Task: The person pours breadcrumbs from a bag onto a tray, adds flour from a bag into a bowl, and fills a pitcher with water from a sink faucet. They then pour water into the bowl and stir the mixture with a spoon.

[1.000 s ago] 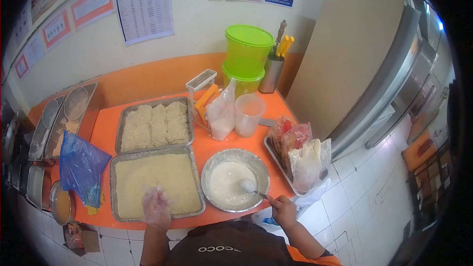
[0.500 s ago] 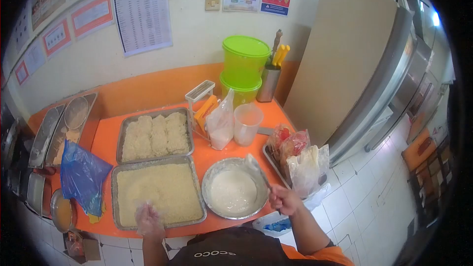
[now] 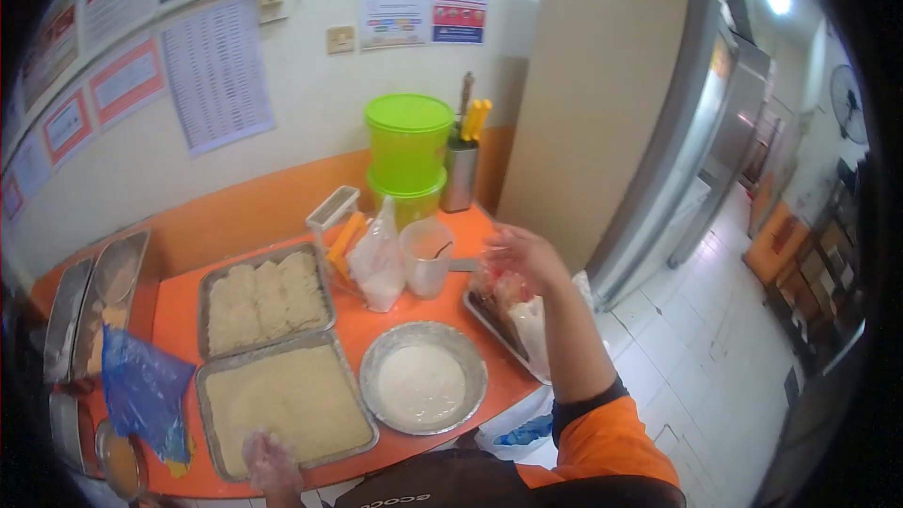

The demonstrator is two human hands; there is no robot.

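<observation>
My left hand [image 3: 271, 461], in a clear glove, hovers over the near edge of the tray of pale crumbs [image 3: 282, 400]; its fingers look loosely apart and hold nothing visible. Raised over the bagged items at the right, my right hand [image 3: 522, 254] is open and empty. Just left of it stands a clear plastic jug [image 3: 426, 268] with a thin dark handle showing in it. A metal bowl of white batter [image 3: 423, 384] sits right of the crumb tray. Behind that tray, another tray holds coated pieces [image 3: 268, 301].
Green tubs [image 3: 407, 141], a knife block [image 3: 461, 174] and a bag of white powder [image 3: 378, 263] stand at the back. A blue plastic bag [image 3: 146, 390] and metal containers [image 3: 122, 277] are at the left. A tray of bagged items [image 3: 503, 331] lies right; a tall cabinet [image 3: 588, 103] stands beyond.
My right hand has let go of the ladle and moved up from beside the bowl toward the jug, where a handle now shows. The view has turned right. My left hand stays by the crumb tray.
</observation>
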